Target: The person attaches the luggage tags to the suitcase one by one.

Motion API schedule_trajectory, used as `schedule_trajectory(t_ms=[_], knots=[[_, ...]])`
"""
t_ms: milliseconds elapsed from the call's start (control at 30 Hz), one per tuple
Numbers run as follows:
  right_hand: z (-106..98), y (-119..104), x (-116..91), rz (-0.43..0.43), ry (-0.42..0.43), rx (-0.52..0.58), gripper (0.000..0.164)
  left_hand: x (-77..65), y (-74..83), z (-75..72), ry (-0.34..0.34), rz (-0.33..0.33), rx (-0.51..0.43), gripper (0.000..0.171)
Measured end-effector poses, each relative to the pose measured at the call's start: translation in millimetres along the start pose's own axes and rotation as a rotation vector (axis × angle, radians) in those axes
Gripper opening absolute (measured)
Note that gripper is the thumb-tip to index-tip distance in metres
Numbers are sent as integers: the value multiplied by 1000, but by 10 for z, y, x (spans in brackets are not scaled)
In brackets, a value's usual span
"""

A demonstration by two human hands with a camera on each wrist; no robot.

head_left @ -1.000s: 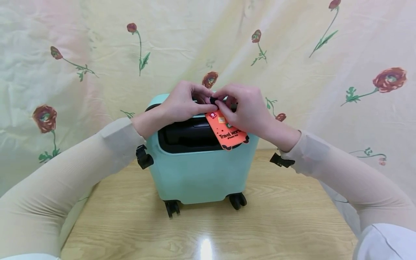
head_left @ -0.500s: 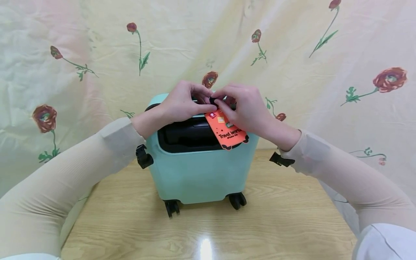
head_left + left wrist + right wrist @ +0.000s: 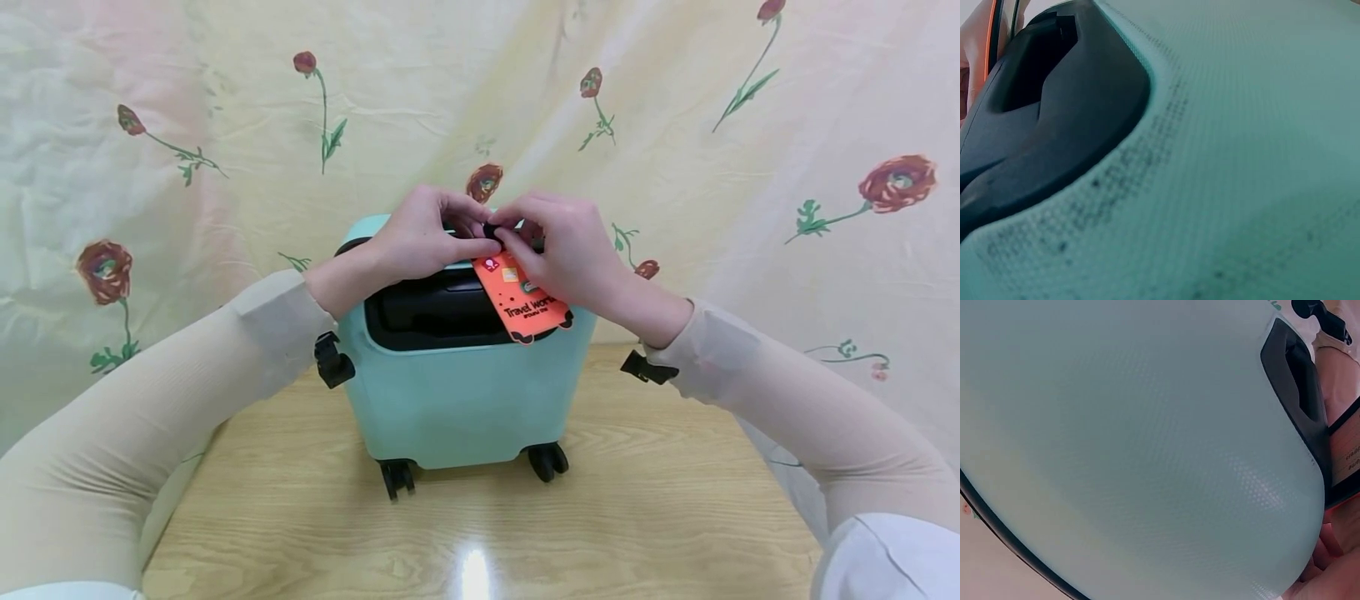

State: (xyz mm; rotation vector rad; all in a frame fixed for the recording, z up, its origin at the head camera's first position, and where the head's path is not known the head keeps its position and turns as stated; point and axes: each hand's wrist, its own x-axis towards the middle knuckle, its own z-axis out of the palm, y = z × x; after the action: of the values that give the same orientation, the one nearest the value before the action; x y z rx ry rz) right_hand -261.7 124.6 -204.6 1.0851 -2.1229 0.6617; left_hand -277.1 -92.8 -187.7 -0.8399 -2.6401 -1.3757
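A mint-green suitcase stands upright on its wheels, its black recessed panel towards me. Over that panel an orange luggage tag printed "Travel World" hangs at a slant from a small black strap. My left hand pinches the strap from the left between thumb and fingers. From the right, my right hand pinches the same strap, with fingertips meeting the left ones. The fingers hide most of the strap and the handle behind it. In the right wrist view, the back of the tag shows beside the black handle piece.
Under the suitcase lies a light wooden tabletop. Black caster wheels touch it. A flower-printed cloth hangs close behind. A black strap buckle hangs at each wrist.
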Motion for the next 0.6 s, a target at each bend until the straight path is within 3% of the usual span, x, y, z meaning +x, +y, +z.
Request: schedule_trajectory(t_ms=[333, 600], knots=[[0, 13, 18, 80, -49, 21, 14, 16, -44, -8, -8, 24, 13, 33], [-49, 123, -55, 41, -34, 55, 14, -40, -116, -99, -15, 138, 189, 40]])
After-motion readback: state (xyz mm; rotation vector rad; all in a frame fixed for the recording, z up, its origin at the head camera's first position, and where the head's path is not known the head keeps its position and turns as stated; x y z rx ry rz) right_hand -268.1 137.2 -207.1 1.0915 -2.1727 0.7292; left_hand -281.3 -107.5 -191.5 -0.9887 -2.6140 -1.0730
